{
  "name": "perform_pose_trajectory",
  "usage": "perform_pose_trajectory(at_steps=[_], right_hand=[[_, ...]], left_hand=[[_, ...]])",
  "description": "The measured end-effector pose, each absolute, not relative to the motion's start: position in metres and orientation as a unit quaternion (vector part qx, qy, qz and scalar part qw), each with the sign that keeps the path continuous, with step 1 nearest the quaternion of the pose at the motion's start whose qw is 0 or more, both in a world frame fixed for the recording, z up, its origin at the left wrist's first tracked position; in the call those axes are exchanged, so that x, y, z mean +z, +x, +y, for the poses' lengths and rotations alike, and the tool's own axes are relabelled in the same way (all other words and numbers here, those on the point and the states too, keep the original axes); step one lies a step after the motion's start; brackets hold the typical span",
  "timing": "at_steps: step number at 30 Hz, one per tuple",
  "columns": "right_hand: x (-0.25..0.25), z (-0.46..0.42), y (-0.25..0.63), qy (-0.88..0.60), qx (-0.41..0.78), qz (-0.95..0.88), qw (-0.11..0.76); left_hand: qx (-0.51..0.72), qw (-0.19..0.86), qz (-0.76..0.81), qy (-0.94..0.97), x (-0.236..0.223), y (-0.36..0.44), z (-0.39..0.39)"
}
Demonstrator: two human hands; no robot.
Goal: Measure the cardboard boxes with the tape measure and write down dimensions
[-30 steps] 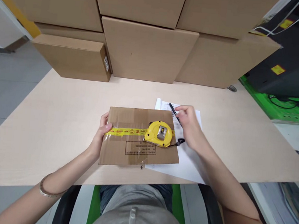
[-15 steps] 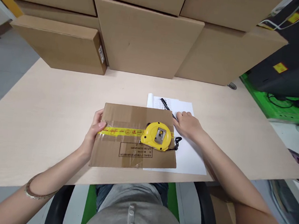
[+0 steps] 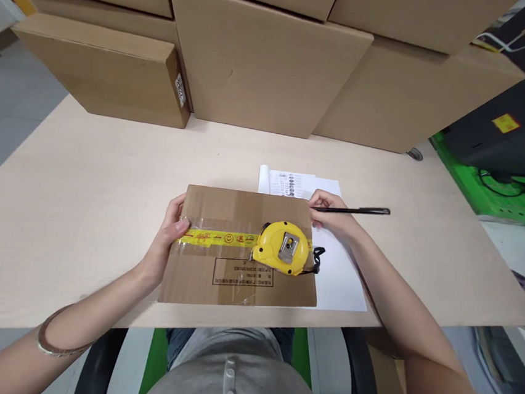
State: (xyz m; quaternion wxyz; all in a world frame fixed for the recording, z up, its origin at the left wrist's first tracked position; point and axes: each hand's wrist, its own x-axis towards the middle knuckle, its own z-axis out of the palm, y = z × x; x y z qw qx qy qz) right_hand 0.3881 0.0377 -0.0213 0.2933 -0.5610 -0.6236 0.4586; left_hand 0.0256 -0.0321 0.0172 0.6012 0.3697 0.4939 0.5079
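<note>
We grip the left edge of a box [image 3: 237, 218] with our left hand [image 3: 165, 240], the thumb laid on top and the other fingers mostly hidden behind the edge. From that hand the box stretches rightward, its far top corner just beside our right hand [image 3: 329, 209]; we cannot tell whether the fingertips there touch it. A yellow strip [image 3: 216, 237] runs across the box from beside the left thumb. A tape measure [image 3: 283, 248] lies on the box, well to the right of the left hand and nearer to us than the right one, its black strap [image 3: 316, 267] at the box's right edge. Our right hand is closed on a pen [image 3: 375, 211], which juts out to the right of the fingers. Beneath that hand we have white paper [image 3: 342, 282], partly covered by the box. Beyond both hands, cartons [image 3: 270, 67] stand along the far side of the desk [image 3: 106, 176].
</note>
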Motion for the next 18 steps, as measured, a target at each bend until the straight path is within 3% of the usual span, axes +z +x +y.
perform_pose_trajectory(at_steps=[6, 18], right_hand=[[-0.0351, 0.0442, 0.3867, -0.546, 0.481, -0.587, 0.355], [-0.0357, 0.0395, 0.3846, -0.552, 0.469, -0.600, 0.339]], left_hand=[[0.503, 0.611, 0.500, 0.351, 0.0205, 0.0261, -0.0318], [0.496, 0.608, 0.506, 0.357, 0.0234, 0.0246, -0.0301]])
